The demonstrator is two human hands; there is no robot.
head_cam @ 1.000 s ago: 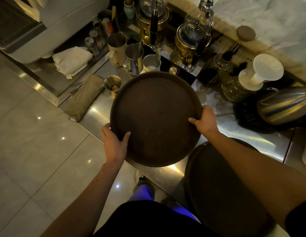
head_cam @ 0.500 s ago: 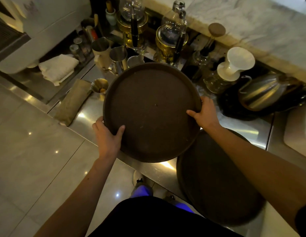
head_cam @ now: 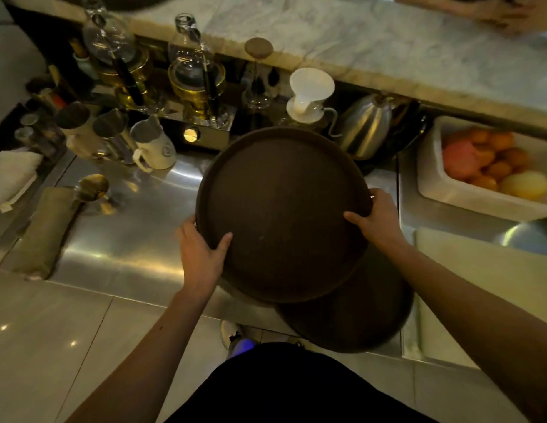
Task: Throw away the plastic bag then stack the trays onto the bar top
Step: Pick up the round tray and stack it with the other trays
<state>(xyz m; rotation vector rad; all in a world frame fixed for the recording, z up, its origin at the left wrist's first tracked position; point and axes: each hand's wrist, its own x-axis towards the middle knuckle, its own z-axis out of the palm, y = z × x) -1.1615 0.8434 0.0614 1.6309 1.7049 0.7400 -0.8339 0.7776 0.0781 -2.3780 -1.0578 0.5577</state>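
I hold a round dark brown tray [head_cam: 284, 209] level above the steel counter. My left hand [head_cam: 202, 254] grips its near left rim and my right hand [head_cam: 376, 221] grips its right rim. A second round brown tray [head_cam: 357, 312] lies on the counter under it, jutting past the counter's front edge. The marble bar top [head_cam: 373, 47] runs along the back, higher than the counter. No plastic bag is in view.
Glass siphon brewers [head_cam: 195, 74], steel pitchers [head_cam: 110, 129], a white dripper [head_cam: 308, 93] and a steel kettle [head_cam: 366, 123] crowd the counter's back. A white tub of fruit [head_cam: 449, 196] sits right; a pale board [head_cam: 486, 285] lies nearer. Another person's hand [head_cam: 504, 13] rests on the bar top.
The held tray has moved right and now overlaps the second tray. My view has swung right, bringing the fruit tub, the board and more of the bar top into sight.
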